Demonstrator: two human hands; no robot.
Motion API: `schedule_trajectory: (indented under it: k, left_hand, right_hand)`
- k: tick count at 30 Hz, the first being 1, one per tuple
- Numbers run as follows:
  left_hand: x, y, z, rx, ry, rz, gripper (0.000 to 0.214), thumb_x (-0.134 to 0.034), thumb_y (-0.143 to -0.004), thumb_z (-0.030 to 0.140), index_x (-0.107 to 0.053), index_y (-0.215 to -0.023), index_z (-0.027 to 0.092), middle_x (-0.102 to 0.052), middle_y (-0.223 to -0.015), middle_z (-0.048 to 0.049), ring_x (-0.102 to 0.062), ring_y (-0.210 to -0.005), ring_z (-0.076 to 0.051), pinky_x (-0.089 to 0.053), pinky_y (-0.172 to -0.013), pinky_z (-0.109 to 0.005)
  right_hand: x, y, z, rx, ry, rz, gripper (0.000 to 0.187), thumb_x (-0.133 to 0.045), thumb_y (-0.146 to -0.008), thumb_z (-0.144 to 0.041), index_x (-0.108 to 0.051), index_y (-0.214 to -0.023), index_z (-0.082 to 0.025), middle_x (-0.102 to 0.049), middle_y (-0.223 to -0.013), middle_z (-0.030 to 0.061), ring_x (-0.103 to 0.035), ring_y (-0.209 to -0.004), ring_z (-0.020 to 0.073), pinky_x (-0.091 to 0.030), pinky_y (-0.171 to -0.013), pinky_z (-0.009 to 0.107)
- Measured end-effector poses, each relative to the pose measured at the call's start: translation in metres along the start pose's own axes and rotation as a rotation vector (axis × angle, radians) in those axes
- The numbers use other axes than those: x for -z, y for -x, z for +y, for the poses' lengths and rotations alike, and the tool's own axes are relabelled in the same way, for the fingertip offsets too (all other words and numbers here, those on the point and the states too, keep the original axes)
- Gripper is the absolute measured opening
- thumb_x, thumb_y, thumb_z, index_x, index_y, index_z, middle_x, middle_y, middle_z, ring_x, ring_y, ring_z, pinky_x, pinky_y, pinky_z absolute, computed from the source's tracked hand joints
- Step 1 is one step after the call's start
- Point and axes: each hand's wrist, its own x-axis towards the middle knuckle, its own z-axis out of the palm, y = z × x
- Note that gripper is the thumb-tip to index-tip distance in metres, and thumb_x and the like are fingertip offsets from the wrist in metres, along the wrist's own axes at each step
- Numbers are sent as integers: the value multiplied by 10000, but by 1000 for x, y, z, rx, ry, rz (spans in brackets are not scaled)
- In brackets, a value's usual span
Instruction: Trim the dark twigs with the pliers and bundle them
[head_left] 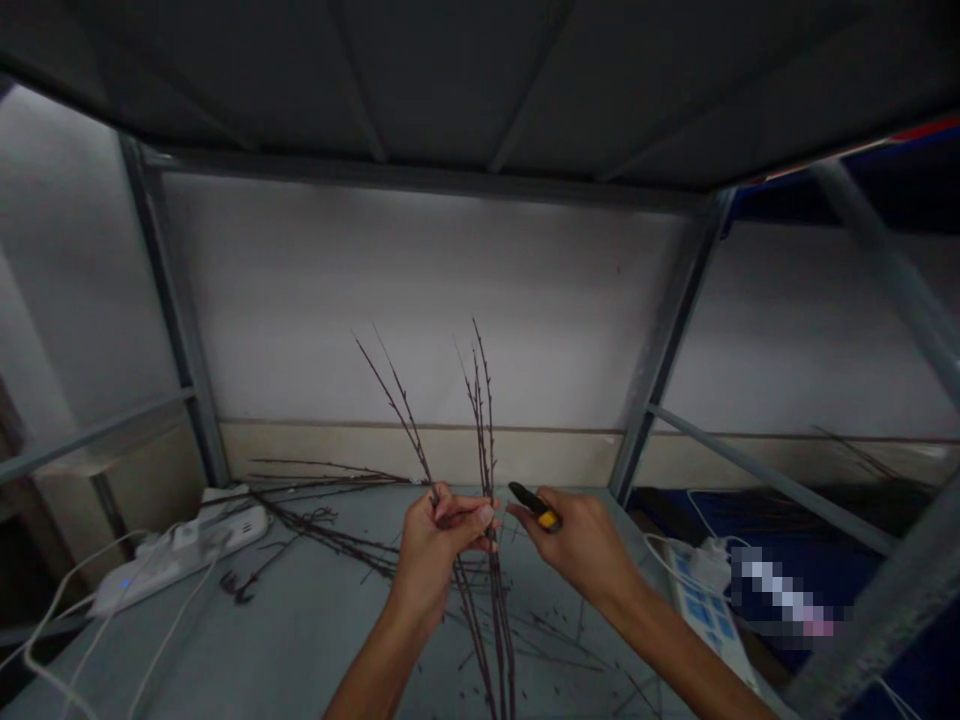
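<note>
My left hand (442,535) is closed around several thin dark twigs (482,420) with small buds along them. They fan out in two groups above the fingers, and their lower ends run down toward me. Just to the right, my right hand (574,535) grips a black and yellow tool (536,505), whose kind I cannot make out. Its dark end points at the upright twigs, a small gap away. More dark branches (330,540) lie on the grey table behind and left of my left hand.
A white power strip (180,560) with plugs and cables lies on the left. Another power strip (712,610) is at the right edge. Metal frame posts (667,340) stand on both sides, with a dark panel (450,80) overhead. Twig bits litter the grey table (300,640).
</note>
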Motion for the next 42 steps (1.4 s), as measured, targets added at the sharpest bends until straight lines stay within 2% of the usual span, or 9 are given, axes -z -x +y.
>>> schedule_trajectory:
  k: [3,6,10,16,21,26,34,39,42]
  left_hand:
    - [3,0,0,3,-8,-13,510,-843,-745,235,-336,-688,233,-777,-910,-117,-710,-775,-226,-604,-612,-340]
    - [3,1,1,-18,-27,-37,499,-836,-756,238,-342,-689,232,-775,-903,-110,-706,-748,-218,-599,-608,-339]
    - [2,6,3,-31,-57,-61,506,-827,-766,226,-327,-688,238,-775,-890,-101,-703,-739,-212,-595,-623,-336]
    - [7,10,3,-36,-87,-57,498,-815,-780,246,-327,-680,237,-770,-908,-109,-699,-760,-222,-600,-644,-357]
    - [9,12,1,-29,-105,-49,514,-838,-751,274,-331,-671,238,-765,-889,-123,-691,-773,-236,-601,-635,-365]
    - [4,14,2,-45,-102,-44,525,-857,-723,315,-342,-660,233,-754,-880,-118,-691,-768,-240,-589,-604,-338]
    - [-9,12,-8,-30,-5,-21,448,-824,-765,356,-404,-693,217,-659,-861,-49,-698,-757,-229,-577,-620,-329]
    - [-14,13,-12,-26,-56,-30,444,-795,-803,366,-397,-674,218,-726,-902,-109,-674,-750,-198,-548,-646,-302]
    - [-20,13,-11,23,14,-57,418,-757,-838,395,-406,-698,217,-736,-969,-138,-688,-813,-216,-556,-679,-321]
  right_hand:
    - [3,0,-10,-197,-408,16,399,-638,-858,-553,-647,-661,-205,-641,-595,20,-570,-567,181,-392,-559,284]
    - [10,-4,-27,-270,-675,27,370,-697,-804,-569,-704,-791,-199,-639,-636,11,-527,-565,168,-386,-528,277]
    - [19,-13,-47,-278,-853,66,357,-736,-769,-537,-703,-864,-194,-689,-739,36,-526,-577,161,-404,-519,272]
    - [22,-18,-53,-243,-892,27,304,-718,-799,-495,-691,-826,-194,-714,-764,49,-518,-571,155,-414,-518,271]
    - [25,-22,-51,-239,-880,60,341,-719,-805,-510,-692,-861,-175,-708,-789,62,-521,-588,154,-415,-533,279]
    - [29,-25,-51,-226,-833,81,336,-704,-818,-507,-689,-837,-172,-656,-685,33,-525,-579,159,-389,-520,278]
    - [35,-23,-50,-214,-771,106,363,-687,-819,-538,-675,-864,-178,-696,-769,50,-568,-603,171,-398,-511,272]
    - [48,-29,-44,-209,-701,103,340,-660,-851,-512,-689,-834,-174,-693,-743,39,-536,-568,148,-373,-494,262]
    - [54,-29,-43,-199,-688,81,315,-668,-849,-489,-692,-821,-176,-706,-756,38,-548,-582,149,-389,-511,261]
